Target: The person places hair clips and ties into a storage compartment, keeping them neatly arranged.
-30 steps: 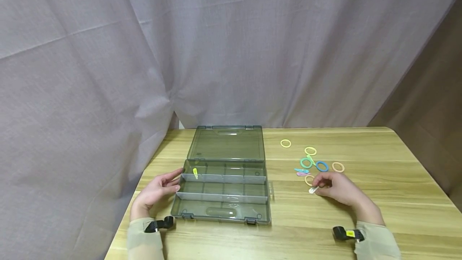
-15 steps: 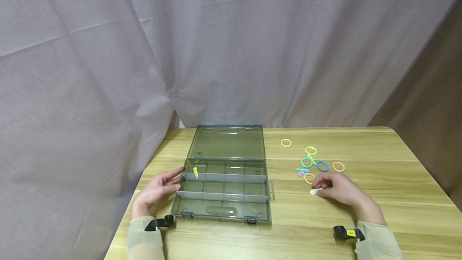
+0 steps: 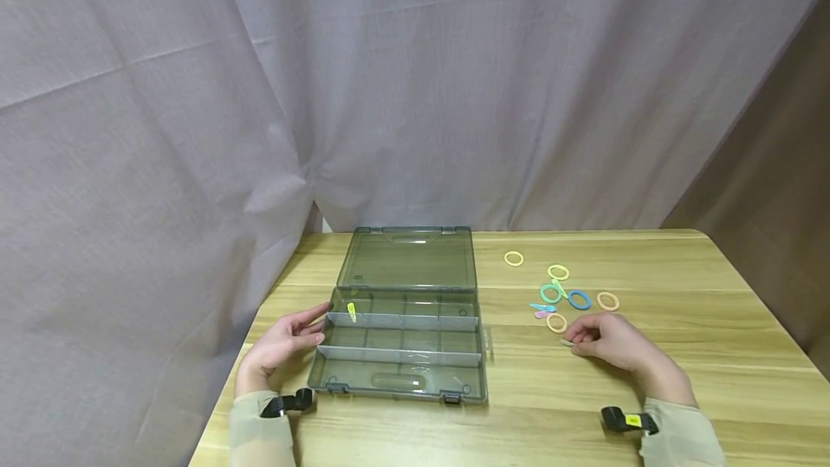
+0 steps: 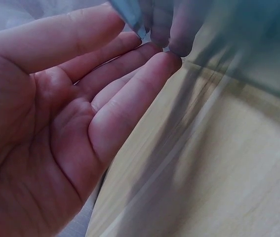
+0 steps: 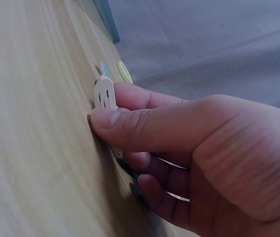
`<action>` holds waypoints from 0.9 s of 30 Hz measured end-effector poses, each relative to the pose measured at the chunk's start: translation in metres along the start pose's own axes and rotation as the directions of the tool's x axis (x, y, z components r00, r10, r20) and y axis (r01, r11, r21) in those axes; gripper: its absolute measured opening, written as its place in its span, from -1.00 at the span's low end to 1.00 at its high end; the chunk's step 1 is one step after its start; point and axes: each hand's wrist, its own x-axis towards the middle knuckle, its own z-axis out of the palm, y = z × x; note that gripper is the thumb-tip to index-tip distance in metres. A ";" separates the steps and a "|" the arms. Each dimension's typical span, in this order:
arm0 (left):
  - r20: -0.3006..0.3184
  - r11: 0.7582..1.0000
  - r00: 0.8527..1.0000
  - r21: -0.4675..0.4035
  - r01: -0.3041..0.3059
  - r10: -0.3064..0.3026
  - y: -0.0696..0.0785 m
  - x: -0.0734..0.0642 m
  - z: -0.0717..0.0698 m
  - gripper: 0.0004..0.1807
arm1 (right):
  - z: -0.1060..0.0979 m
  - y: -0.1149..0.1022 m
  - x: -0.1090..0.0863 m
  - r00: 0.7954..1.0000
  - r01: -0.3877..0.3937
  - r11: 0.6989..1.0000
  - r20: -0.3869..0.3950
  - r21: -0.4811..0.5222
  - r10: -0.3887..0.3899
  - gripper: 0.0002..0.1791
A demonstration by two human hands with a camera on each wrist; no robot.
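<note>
While the right hand (image 3: 606,341) pinches a white clip (image 5: 103,94) between its thumb and finger, its grip is narrow. The clip pokes out past the fingertips, low by the surface (image 3: 545,409); I can't tell if the two touch. Just past this grip, a bit to its left, is a small peach ring (image 3: 548,323). A pink clip (image 3: 541,315) and a blue clip (image 3: 542,308) lie close together a little farther that way. Straight past the grip is a blue ring (image 3: 580,308), with a green ring (image 3: 541,294) and a lime clip (image 3: 560,288) to its left.

Well left of the right grip sits a see-through box (image 3: 395,380), its lid (image 3: 408,258) laid back. The left hand (image 3: 277,344) has a wide grip, fingertips at the box's left side. Just right of those fingertips, a yellow clip (image 3: 351,312) is in the back row.
</note>
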 end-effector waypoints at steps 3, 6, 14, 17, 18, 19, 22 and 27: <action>-0.001 1.000 1.000 -0.004 0.002 -0.002 0.000 0.000 0.000 -0.25 | 0.000 0.000 0.000 1.000 -0.008 1.000 -0.014 0.007 0.008 -0.84; -0.002 1.000 1.000 -0.007 0.005 -0.005 -0.001 0.000 0.000 -0.25 | 0.000 -0.004 0.001 0.999 -0.022 0.999 -0.029 0.035 0.023 -0.88; -0.002 1.000 1.000 -0.011 0.007 -0.007 -0.001 0.000 -0.001 -0.25 | 0.002 -0.030 0.010 0.998 -0.016 0.997 -0.063 0.077 0.021 -0.90; 0.001 1.000 1.000 -0.005 0.003 -0.003 -0.001 0.000 -0.002 -0.25 | 0.006 -0.041 0.016 0.997 0.003 0.996 -0.077 0.084 0.004 -0.92; 0.002 1.000 1.000 -0.003 0.001 -0.001 -0.001 0.001 -0.002 -0.25 | 0.008 -0.045 0.019 0.997 0.010 0.996 -0.079 0.089 -0.003 -0.92; 0.002 1.000 1.000 -0.001 -0.001 0.001 -0.001 0.001 -0.002 -0.25 | 0.010 -0.048 0.021 0.997 0.020 0.995 -0.076 0.097 -0.013 -0.92; 0.003 1.000 1.000 0.003 -0.004 0.004 0.000 0.001 -0.003 -0.24 | 0.017 -0.058 0.027 0.998 0.038 0.989 -0.062 0.146 -0.029 -0.90; 0.012 1.000 1.000 -0.008 -0.001 0.001 0.000 0.001 -0.002 -0.24 | 0.032 -0.071 0.035 0.998 0.014 0.975 -0.058 0.223 -0.001 -0.85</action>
